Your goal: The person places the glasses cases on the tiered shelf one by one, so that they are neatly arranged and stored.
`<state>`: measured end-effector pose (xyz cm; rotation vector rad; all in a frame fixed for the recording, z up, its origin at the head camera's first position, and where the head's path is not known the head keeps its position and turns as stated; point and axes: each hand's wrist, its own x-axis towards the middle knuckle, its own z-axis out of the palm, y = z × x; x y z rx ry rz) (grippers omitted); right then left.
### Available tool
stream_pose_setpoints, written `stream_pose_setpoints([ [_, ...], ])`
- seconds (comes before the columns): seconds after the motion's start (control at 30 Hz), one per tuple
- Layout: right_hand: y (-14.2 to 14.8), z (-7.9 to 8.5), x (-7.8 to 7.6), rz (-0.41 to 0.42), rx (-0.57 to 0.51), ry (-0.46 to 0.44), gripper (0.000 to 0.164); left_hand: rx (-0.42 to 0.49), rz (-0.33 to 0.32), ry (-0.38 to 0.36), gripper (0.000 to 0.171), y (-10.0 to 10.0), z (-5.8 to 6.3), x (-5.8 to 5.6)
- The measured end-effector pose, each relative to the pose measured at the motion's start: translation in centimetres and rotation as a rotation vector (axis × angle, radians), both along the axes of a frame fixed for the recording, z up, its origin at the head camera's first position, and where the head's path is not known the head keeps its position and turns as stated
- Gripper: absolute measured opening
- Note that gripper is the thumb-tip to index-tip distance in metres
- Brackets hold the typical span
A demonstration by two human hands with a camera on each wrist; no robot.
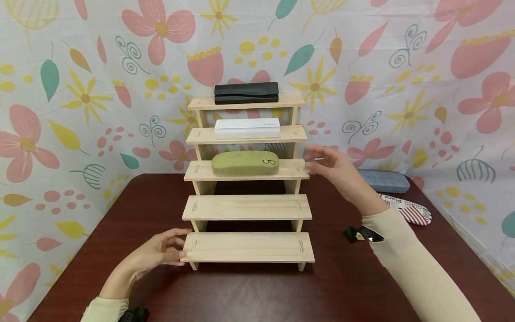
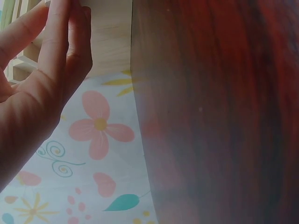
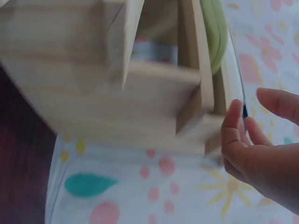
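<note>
A five-step wooden display rack (image 1: 247, 207) stands on the table. My left hand (image 1: 150, 255) holds the left end of its lowest step, thumb by the front corner and a finger at the back; in the left wrist view the bent fingers lie against the pale wood. My right hand (image 1: 334, 167) is beside the right end of the middle step, thumb and fingers apart, holding nothing. A green glasses case (image 1: 245, 163) lies on that middle step. Above it are a white case (image 1: 247, 128) and, on the top step, a black case (image 1: 246, 93).
Right of the rack, a blue case (image 1: 384, 181) lies at the back of the dark red table (image 1: 249, 293). Near it is a striped, printed case (image 1: 416, 214), partly hidden behind my right arm. A flower-patterned cloth (image 1: 362, 49) hangs behind and along the sides.
</note>
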<state>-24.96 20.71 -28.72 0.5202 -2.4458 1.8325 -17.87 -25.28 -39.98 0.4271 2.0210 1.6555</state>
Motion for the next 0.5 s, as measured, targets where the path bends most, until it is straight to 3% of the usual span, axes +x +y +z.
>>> stream_pose_setpoints([
  [0.13, 2.9, -1.1, 0.6, -0.052, -0.103, 0.062, 0.044, -0.006, -0.001, -0.002, 0.066, -0.1, 0.0, 0.0],
  [0.27, 6.2, -2.6, 1.3, -0.086, -0.223, 0.06, 0.04, -0.006, -0.011, 0.0, 0.065, -0.1, 0.0, -0.1],
  [0.5, 12.4, -5.5, 2.0, -0.224, -0.226, 0.024, 0.041, -0.004, -0.006, -0.002, 0.066, 0.0, 0.0, -0.1],
])
